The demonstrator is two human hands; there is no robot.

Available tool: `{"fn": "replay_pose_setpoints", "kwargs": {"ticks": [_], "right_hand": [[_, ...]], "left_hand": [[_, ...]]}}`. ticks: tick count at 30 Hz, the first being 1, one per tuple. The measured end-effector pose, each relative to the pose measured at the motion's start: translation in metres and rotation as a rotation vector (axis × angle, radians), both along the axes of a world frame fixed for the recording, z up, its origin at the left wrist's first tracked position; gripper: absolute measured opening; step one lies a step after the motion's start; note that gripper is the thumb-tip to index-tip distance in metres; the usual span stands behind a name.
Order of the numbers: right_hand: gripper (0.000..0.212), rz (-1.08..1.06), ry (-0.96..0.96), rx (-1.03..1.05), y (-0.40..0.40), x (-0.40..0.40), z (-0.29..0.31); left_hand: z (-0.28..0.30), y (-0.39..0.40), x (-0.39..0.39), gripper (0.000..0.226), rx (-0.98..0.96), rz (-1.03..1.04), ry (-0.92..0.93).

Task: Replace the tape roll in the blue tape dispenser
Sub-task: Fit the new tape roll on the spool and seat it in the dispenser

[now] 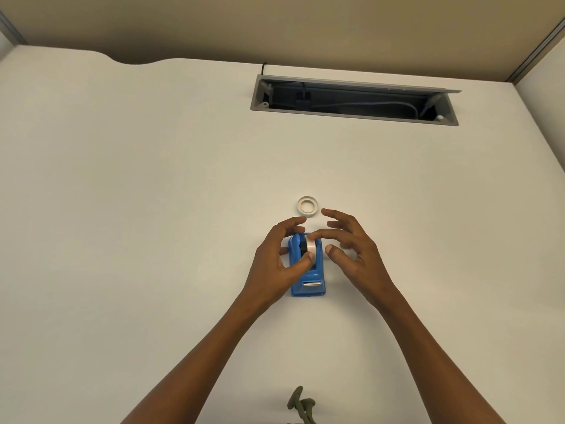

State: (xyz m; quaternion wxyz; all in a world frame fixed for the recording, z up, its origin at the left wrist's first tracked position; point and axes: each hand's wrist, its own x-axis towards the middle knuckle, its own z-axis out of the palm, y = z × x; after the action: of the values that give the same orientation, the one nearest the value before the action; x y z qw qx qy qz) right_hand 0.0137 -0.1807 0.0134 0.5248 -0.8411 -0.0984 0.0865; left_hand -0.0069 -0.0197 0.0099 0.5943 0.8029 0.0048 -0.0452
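head view, left hand [275, 255] pinching glossy roll [311, 247] in blue plastic dispenser [307, 270], right hand [351, 243] spread wide, spare ring-shaped roll [307, 205] beyond

Dispenser [307, 280] glossy blue plastic, metal blade – tape roll [312, 246] shiny – desk [153, 194] smooth matt.

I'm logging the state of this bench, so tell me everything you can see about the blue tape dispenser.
The blue tape dispenser looks like glossy plastic and stands upright on the white desk, its metal cutter end toward the person. A pale tape roll on a dark hub sits in its cradle. The left hand wraps its left side, thumb on the roll; the right hand reaches a fingertip to the roll's top. A loose tape ring lies just beyond.
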Motion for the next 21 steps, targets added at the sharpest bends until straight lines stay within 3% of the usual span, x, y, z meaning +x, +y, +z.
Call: {"fn": "replay_pose_setpoints", "kwargs": {"ticks": [11,21], "right_hand": [[0.039,0.003,0.049,0.001,0.0017,0.0012,0.0004],[0.032,0.009,-0.021,0.007,0.0000,-0.0043,0.0031]], "left_hand": [[-0.0012,0.0003,0.0000,0.055,0.001,-0.003,0.007],[-0.0013,0.0005,0.0000,0.053,-0.005,-0.004,0.014]]}}
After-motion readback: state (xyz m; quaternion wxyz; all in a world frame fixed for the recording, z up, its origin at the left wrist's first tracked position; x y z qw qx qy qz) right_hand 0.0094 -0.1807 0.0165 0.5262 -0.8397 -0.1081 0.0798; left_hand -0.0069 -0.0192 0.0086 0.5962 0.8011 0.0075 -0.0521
